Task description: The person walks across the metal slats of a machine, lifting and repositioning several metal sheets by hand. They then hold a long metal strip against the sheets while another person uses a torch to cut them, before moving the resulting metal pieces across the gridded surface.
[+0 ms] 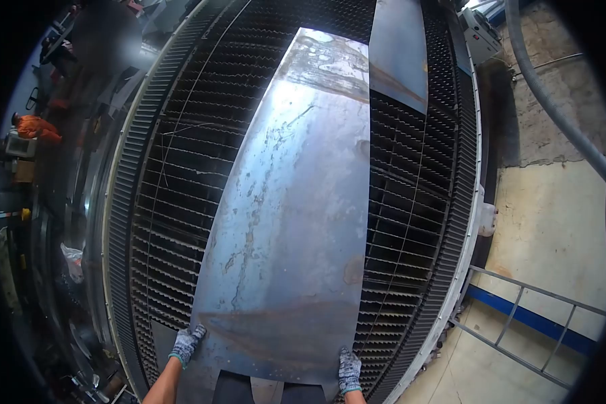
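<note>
A long sheet of metal (296, 202), grey-blue with rust stains and blotches, lies lengthwise in front of me over a slatted cutting bed (182, 182). My left hand (187, 343), in a speckled grey knit glove, is closed on the sheet's near left edge. On the near right edge my right hand (349, 369), gloved the same way, is closed too. Fingers under the sheet are hidden. Beyond its far right side lies a second metal sheet (400, 54) on the slats. Dark shapes show below the near edge.
Serrated slats run across the bed on both sides, inside a pale frame (475, 168). To the right are a metal ladder-like rail (518, 313) and a thick grey hose (552, 101). At the left, a person in orange (37, 128) is near cluttered scrap and equipment.
</note>
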`<action>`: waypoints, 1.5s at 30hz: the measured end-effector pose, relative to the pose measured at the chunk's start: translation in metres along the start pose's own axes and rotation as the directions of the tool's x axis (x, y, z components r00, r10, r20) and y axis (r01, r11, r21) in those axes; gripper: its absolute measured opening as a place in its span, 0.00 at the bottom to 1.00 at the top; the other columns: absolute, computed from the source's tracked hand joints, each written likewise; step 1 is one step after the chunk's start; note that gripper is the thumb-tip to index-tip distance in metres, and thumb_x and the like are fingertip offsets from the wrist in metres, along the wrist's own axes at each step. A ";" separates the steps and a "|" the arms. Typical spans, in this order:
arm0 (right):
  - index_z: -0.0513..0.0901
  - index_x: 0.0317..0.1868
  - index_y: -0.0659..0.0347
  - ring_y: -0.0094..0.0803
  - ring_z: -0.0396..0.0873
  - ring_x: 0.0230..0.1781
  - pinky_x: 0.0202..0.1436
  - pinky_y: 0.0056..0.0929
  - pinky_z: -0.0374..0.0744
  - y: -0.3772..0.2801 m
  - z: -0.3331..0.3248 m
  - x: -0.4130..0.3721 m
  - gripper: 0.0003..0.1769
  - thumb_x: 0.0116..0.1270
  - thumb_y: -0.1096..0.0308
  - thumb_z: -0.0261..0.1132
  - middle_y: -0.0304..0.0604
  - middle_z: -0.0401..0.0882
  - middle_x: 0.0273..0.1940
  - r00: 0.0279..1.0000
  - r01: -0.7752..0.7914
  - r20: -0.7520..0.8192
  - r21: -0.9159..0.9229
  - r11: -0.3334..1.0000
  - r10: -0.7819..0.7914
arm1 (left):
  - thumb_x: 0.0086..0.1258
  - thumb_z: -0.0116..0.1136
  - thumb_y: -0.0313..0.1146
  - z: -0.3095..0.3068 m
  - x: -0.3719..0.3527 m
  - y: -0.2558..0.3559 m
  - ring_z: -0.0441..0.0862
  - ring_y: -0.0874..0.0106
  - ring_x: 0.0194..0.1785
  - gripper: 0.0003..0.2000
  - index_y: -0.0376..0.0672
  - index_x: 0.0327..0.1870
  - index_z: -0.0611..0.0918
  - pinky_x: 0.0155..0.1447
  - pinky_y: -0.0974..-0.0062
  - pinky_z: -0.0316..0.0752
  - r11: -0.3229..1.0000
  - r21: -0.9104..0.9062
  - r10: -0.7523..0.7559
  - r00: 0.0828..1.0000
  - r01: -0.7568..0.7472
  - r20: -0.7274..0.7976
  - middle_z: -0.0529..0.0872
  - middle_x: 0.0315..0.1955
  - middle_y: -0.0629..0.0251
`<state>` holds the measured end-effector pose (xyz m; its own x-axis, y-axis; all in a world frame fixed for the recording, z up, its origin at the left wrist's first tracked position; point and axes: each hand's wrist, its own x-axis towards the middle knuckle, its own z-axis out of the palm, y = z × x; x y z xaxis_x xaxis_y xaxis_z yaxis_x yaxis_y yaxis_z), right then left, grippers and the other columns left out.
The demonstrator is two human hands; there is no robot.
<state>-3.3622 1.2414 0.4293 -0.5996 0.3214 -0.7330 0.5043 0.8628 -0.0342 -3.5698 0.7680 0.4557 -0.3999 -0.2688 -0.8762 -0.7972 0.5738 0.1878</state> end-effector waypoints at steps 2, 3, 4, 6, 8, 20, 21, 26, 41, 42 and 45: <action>0.83 0.47 0.62 0.47 0.82 0.45 0.50 0.44 0.78 -0.012 -0.012 -0.019 0.23 0.77 0.59 0.43 0.54 0.84 0.42 0.998 -0.062 -0.005 0.148 0.987 0.064 | 0.68 0.59 0.54 0.001 -0.003 -0.013 0.82 0.68 0.37 0.26 0.34 0.47 0.84 0.44 0.69 0.76 0.997 -0.072 -0.021 1.000 0.021 0.003 0.88 0.37 0.61; 0.83 0.47 0.62 0.48 0.82 0.46 0.51 0.44 0.78 -0.023 -0.016 -0.013 0.24 0.77 0.58 0.42 0.54 0.84 0.42 0.992 -0.110 -0.026 0.291 0.950 0.123 | 0.68 0.59 0.53 0.007 0.031 -0.052 0.83 0.65 0.39 0.26 0.34 0.49 0.84 0.45 0.66 0.77 0.987 0.105 0.124 0.991 -0.119 -0.043 0.88 0.38 0.58; 0.84 0.43 0.63 0.50 0.81 0.45 0.52 0.44 0.77 -0.023 -0.001 0.003 0.26 0.77 0.55 0.43 0.56 0.84 0.40 0.976 -0.211 0.010 0.316 0.925 0.219 | 0.68 0.59 0.54 0.010 0.029 -0.042 0.83 0.65 0.40 0.26 0.34 0.48 0.84 0.45 0.65 0.77 0.992 0.090 0.098 0.994 -0.094 -0.050 0.88 0.39 0.57; 0.84 0.41 0.64 0.51 0.81 0.45 0.51 0.45 0.77 -0.005 0.033 -0.002 0.27 0.77 0.53 0.44 0.57 0.84 0.39 0.986 -0.087 -0.112 0.263 0.961 0.120 | 0.68 0.58 0.55 0.017 0.026 -0.031 0.84 0.64 0.40 0.27 0.35 0.47 0.84 0.45 0.65 0.76 0.998 -0.001 0.070 0.997 -0.070 -0.024 0.88 0.39 0.57; 0.84 0.39 0.65 0.52 0.80 0.44 0.51 0.46 0.77 -0.004 0.041 0.014 0.27 0.77 0.53 0.44 0.58 0.83 0.39 0.973 0.007 -0.225 0.247 0.969 0.050 | 0.68 0.58 0.56 0.025 0.029 -0.030 0.84 0.63 0.40 0.27 0.35 0.47 0.84 0.45 0.64 0.76 0.993 -0.048 0.108 0.994 -0.109 -0.027 0.88 0.39 0.56; 0.83 0.41 0.65 0.50 0.82 0.42 0.47 0.42 0.79 -0.015 0.038 -0.139 0.21 0.76 0.58 0.48 0.54 0.84 0.41 0.948 -0.241 -0.081 0.447 0.861 0.307 | 0.62 0.63 0.59 -0.014 -0.082 -0.125 0.83 0.53 0.45 0.35 0.26 0.48 0.81 0.52 0.63 0.75 0.997 -0.047 0.064 0.997 -0.065 -0.033 0.87 0.41 0.45; 0.83 0.41 0.64 0.49 0.83 0.42 0.47 0.43 0.79 -0.001 0.072 -0.144 0.20 0.76 0.60 0.48 0.54 0.85 0.38 0.949 -0.279 -0.054 0.321 0.905 0.311 | 0.62 0.63 0.59 -0.018 -0.092 -0.142 0.83 0.52 0.45 0.35 0.25 0.47 0.81 0.51 0.61 0.76 0.996 -0.092 -0.007 1.000 0.009 0.025 0.87 0.40 0.45; 0.77 0.57 0.60 0.47 0.82 0.48 0.54 0.44 0.79 -0.005 0.122 -0.173 0.19 0.77 0.63 0.45 0.52 0.82 0.51 0.928 -0.344 0.135 0.664 0.664 0.346 | 0.61 0.61 0.62 -0.004 -0.074 -0.223 0.81 0.47 0.51 0.37 0.25 0.47 0.81 0.55 0.58 0.73 0.967 0.255 0.057 0.990 -0.023 -0.126 0.86 0.43 0.42; 0.81 0.49 0.61 0.47 0.83 0.39 0.44 0.43 0.80 0.088 0.111 -0.171 0.15 0.72 0.72 0.48 0.56 0.83 0.38 0.969 0.020 -0.246 0.041 0.999 -0.009 | 0.65 0.60 0.58 0.109 -0.100 -0.249 0.83 0.53 0.45 0.32 0.28 0.43 0.83 0.52 0.62 0.74 0.992 -0.004 0.124 0.978 -0.127 -0.165 0.87 0.40 0.45; 0.81 0.51 0.60 0.46 0.83 0.40 0.43 0.43 0.79 0.108 0.132 -0.176 0.15 0.72 0.72 0.48 0.54 0.83 0.40 0.955 0.076 -0.274 -0.137 0.988 -0.112 | 0.65 0.61 0.58 0.096 -0.131 -0.229 0.83 0.54 0.43 0.31 0.28 0.42 0.83 0.51 0.62 0.74 0.992 -0.086 0.085 0.996 -0.088 -0.039 0.87 0.38 0.48; 0.80 0.53 0.59 0.46 0.82 0.41 0.44 0.44 0.79 0.087 0.150 -0.237 0.16 0.71 0.73 0.48 0.52 0.83 0.42 0.970 0.029 -0.244 0.077 0.997 -0.010 | 0.64 0.62 0.57 0.073 -0.166 -0.247 0.83 0.55 0.42 0.31 0.28 0.42 0.82 0.50 0.62 0.74 0.987 -0.149 0.067 0.998 -0.067 -0.004 0.87 0.38 0.48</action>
<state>-3.0834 1.1818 0.4981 -0.7379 0.3986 -0.5446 0.5329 0.8393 -0.1077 -3.2736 0.7271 0.5221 -0.4543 -0.2325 -0.8600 -0.8269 0.4692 0.3099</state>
